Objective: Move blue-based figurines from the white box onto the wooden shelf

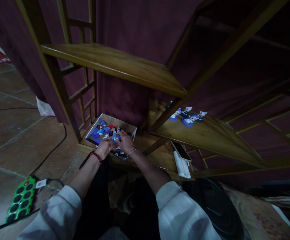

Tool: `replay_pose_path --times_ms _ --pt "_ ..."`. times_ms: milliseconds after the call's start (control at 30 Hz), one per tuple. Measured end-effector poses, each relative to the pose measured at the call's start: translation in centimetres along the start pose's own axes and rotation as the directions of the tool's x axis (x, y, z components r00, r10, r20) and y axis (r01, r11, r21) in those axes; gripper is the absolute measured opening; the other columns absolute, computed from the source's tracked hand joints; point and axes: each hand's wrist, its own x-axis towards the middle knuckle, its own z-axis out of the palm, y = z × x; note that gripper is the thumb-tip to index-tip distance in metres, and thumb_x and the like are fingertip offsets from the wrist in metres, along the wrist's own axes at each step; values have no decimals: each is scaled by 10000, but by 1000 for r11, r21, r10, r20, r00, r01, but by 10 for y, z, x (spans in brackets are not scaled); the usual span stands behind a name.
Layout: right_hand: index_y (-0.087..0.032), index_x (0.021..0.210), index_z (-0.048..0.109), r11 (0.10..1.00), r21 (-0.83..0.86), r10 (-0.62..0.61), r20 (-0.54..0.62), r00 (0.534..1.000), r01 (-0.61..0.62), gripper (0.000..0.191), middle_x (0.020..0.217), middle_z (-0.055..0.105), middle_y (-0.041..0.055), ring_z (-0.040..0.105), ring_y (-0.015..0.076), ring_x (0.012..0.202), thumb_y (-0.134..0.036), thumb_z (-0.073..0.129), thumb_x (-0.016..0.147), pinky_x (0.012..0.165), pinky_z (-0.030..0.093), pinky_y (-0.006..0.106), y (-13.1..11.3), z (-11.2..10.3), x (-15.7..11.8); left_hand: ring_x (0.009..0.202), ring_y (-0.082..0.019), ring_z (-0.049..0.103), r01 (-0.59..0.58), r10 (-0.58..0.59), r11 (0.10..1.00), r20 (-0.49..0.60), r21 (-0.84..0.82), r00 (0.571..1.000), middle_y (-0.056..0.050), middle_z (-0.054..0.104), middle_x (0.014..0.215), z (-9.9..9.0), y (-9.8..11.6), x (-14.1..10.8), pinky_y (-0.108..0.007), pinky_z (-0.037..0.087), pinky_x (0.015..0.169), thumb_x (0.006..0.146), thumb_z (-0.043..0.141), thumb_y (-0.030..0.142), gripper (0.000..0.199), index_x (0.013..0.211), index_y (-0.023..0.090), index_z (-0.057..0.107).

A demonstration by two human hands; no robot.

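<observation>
A white open box (pixel 132 128) stands on the low wooden shelf and holds several small figurines with blue, purple, red and black parts. Both of my hands meet over its front right part, around a blue figurine (pixel 115 136). My right hand (pixel 125 143), with a bracelet at the wrist, has its fingers closed on the figurine from the right. From the left, my left hand (pixel 105 147), with red beads at the wrist, has its fingers bent against the figurine's lower side. The fingertips are partly hidden. Purple-based figurines (pixel 100 130) lie loosely in the box's left half.
More figurines (pixel 190 119) stand on a higher shelf (pixel 204 136) to the right. A phone (pixel 181 150) and a white object (pixel 182 165) rest below it. Overhead is another wooden shelf (pixel 115 63). A green power strip (pixel 21 200) with cables lies on the tiled floor.
</observation>
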Motion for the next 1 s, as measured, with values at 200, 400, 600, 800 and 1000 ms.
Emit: replay_pose_path --times_ms 200,400,600,800,1000 --pt "-174 1031 523 995 78 66 -47 997 -63 312 966 588 54 545 160 875 -161 549 720 814 405 269 4 3 -4 663 -122 617 11 -12 1000 -14 -18 1000 -67 637 709 4 3 -4 -309 507 747 723 418 -44 194 738 87 560" --pt "-185 1011 559 975 213 96 -133 986 -67 301 940 600 41 566 127 759 -163 554 711 752 437 238 4 5 -6 682 -138 628 6 -6 1000 -13 -6 1000 -69 631 738 7 2 -4 -301 521 695 734 397 -49 206 791 99 529" --pt "-220 981 584 950 295 162 -177 971 -105 275 906 607 7 570 118 779 -176 560 711 745 446 230 4 4 -13 671 -141 629 13 -13 1000 -10 -1 1000 -73 625 768 7 -2 -2 -329 520 707 754 399 -24 185 829 104 510" --pt "-212 1021 576 919 342 250 -119 961 -197 302 913 628 12 580 118 782 -216 566 719 733 453 229 4 2 -19 681 -140 629 18 -18 1000 -15 -11 1000 -81 622 794 6 -3 -4 -325 516 722 761 454 5 140 855 101 497" --pt "-235 1061 563 911 355 269 -124 955 -210 357 964 625 6 570 127 856 -258 587 706 776 439 238 7 9 -19 632 -113 614 46 -45 998 -17 53 999 -63 613 749 8 -2 -6 -302 520 702 753 502 28 153 889 97 506"
